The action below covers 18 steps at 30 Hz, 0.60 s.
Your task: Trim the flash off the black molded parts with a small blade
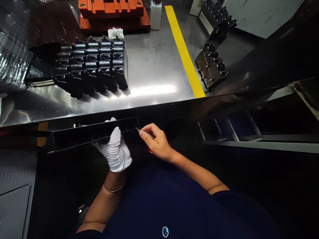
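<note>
Stainless-steel worktop (pixel 154 66) fills the upper view, a yellow tape line (pixel 184 49) crossing it to its near edge; rows of black moulded parts (pixel 89 63) stand towards the left, with an orange fixture (pixel 112 13) and a white bottle (pixel 156 15) towards the far side; two more black parts (pixel 210 66) lie beyond the tape on the right; below the near edge, a long black strip (pixel 94 134) sits in the white-gloved left hand (pixel 116 149), whose fingers (pixel 112 132) are closed around it, one fingertip showing over its top edge; the strip's long axis runs nearly level across the person's front, rising slightly to the right; the bare right hand (pixel 157 141) is just beside that right end, its fingers (pixel 147 132) pinched shut on a thin pointed metal tool (pixel 137 129); the tool's tip reaches the strip's end, though whether they touch cannot be told.
</note>
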Each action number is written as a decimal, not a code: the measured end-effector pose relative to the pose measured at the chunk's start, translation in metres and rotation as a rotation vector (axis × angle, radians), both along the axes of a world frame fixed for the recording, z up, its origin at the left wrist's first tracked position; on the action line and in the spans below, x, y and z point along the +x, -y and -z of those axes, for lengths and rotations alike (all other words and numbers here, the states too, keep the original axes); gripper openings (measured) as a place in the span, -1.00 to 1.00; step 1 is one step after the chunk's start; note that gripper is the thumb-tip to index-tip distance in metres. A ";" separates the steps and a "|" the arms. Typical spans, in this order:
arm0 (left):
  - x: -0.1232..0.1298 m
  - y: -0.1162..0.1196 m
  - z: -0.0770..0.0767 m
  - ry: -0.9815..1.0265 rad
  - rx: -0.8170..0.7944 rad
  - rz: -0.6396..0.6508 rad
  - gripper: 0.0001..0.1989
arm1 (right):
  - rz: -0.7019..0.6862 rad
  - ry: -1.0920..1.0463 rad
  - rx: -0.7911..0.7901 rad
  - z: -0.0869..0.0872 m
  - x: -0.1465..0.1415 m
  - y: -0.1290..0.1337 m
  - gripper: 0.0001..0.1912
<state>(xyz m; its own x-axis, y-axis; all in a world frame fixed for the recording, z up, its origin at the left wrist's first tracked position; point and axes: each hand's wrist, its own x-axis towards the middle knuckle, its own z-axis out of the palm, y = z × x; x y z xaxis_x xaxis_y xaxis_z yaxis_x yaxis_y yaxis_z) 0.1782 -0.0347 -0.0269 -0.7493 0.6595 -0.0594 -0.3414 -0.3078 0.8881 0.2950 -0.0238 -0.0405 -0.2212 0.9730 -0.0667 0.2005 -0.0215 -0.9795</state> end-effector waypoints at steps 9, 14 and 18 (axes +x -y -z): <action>0.003 0.008 -0.007 -0.049 -0.044 0.001 -0.51 | 0.146 -0.078 0.014 0.013 -0.014 0.007 -0.72; -0.003 0.010 -0.010 -0.082 0.002 -0.017 -0.49 | 0.201 -0.055 -0.030 0.039 -0.008 0.007 -0.67; -0.017 0.013 -0.021 -0.069 0.072 -0.002 -0.60 | 0.261 -0.052 -0.111 0.055 0.007 0.006 -0.56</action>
<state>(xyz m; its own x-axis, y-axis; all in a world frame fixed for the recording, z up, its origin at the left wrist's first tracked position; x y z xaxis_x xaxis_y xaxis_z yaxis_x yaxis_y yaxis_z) 0.1607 -0.0480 -0.0060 -0.7512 0.6589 0.0396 -0.2796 -0.3719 0.8852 0.3015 -0.0294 -0.0958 0.0297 0.9848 -0.1710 0.1236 -0.1733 -0.9771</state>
